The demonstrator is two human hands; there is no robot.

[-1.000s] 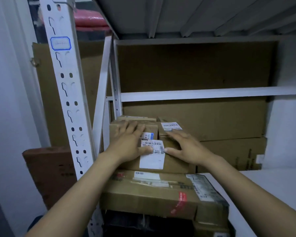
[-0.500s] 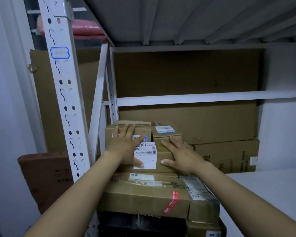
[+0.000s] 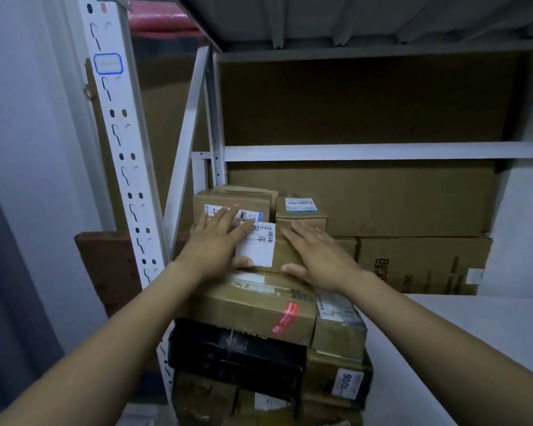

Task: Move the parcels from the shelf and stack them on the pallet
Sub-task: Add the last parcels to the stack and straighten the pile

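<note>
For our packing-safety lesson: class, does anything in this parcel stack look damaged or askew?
Yes. The black-wrapped parcel low in the stack has crumpled, creased wrapping, and the shipping label just right of the red sticker looks wrinkled.

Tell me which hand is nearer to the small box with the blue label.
Right. The right hand lies just in front of the blue-label box; the left hand rests further left, on the white-labelled parcel.

The left hand (image 3: 216, 245) slid farther back over the labelled parcel (image 3: 259, 250). The right hand (image 3: 319, 261) spread wider, its thumb dropping to the parcel's front edge.
</note>
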